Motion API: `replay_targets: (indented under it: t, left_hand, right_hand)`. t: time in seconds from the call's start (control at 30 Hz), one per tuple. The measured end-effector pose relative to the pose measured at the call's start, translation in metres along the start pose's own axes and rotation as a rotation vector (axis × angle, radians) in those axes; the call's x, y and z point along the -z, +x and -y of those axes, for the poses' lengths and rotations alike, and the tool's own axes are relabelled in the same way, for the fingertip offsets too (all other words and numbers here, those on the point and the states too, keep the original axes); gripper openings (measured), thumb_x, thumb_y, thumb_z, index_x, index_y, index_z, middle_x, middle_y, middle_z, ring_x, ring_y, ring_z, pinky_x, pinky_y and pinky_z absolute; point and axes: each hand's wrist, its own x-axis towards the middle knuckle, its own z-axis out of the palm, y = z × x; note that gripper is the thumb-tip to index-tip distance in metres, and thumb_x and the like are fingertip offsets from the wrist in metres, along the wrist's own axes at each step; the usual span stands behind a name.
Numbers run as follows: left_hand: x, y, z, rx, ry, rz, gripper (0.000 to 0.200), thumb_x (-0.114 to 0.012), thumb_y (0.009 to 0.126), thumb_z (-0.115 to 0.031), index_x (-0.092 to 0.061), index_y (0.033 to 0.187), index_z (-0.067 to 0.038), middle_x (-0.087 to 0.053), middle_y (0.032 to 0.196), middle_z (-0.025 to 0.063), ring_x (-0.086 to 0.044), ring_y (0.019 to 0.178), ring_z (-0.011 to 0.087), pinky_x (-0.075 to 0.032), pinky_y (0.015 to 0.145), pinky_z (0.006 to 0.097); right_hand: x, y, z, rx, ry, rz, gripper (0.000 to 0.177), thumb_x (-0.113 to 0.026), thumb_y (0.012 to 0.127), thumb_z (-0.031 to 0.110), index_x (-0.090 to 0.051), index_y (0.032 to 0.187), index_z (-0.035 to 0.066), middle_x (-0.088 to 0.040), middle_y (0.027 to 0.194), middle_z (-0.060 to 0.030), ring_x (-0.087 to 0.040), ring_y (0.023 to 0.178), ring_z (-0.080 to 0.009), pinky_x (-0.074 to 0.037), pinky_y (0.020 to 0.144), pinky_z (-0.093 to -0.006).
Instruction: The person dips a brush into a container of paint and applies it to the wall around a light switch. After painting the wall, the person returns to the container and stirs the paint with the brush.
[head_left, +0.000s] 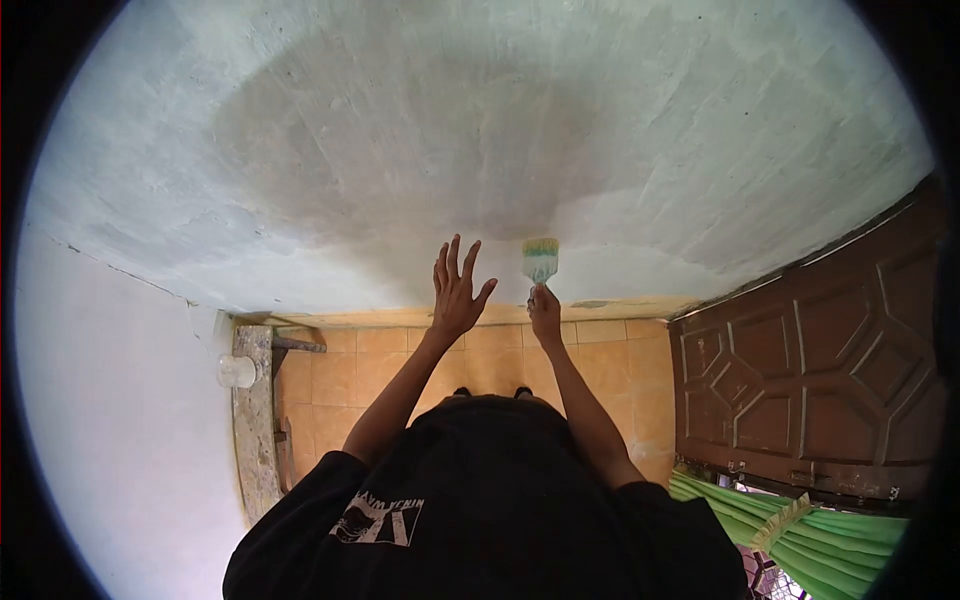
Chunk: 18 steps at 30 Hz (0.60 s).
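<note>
My right hand (545,312) is closed around the handle of a paintbrush (540,260), bristles pointing up toward the wall. The brush is wide, with a pale paint-smeared body and yellowish-green bristles. To its left, my left hand (459,296) is raised with fingers spread and nothing in it, its fingertips overlapping the lower wall in this view. Ahead stands a pale grey-white wall (700,130) with a streaky, patchy surface and a broad darker area across its middle.
On the left, a worn wooden bench (258,430) with a clear plastic container (238,371) stands along a white side wall (120,400). A brown panelled door (810,350) is on the right, with a green curtain (840,535) below it. Orange tiles (335,375) cover the floor.
</note>
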Motion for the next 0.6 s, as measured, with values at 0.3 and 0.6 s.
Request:
replay_targets:
  t: [0.3,0.6]
  left_hand:
    - [0.058,0.079,-0.066,-0.091,-0.203,-0.210,0.070,-0.063,0.094,-0.034,-0.030,0.152,-0.011,-0.012,0.159,0.0230,-0.011,0.145,0.0458,-0.017,0.115,0.0593]
    - [0.110,0.120,-0.103,-0.274,-0.180,-0.528,0.066,-0.061,0.095,-0.032,-0.031,0.150,-0.009,-0.014,0.158,0.0231,-0.010,0.145,0.0449,-0.016,0.115,0.0582]
  right_hand:
    - [-0.076,0.038,0.313,0.320,0.173,0.140,0.036,-0.045,0.104,0.041,-0.049,0.088,0.009,-0.040,0.064,0.0049,-0.037,0.053,-0.0035,-0.031,0.046,-0.0211]
    - [-0.093,0.089,0.352,0.472,0.040,0.081,0.044,-0.040,0.106,0.043,-0.046,0.077,0.010,-0.039,0.060,0.0053,-0.036,0.049,-0.0044,-0.029,0.044,-0.0219]
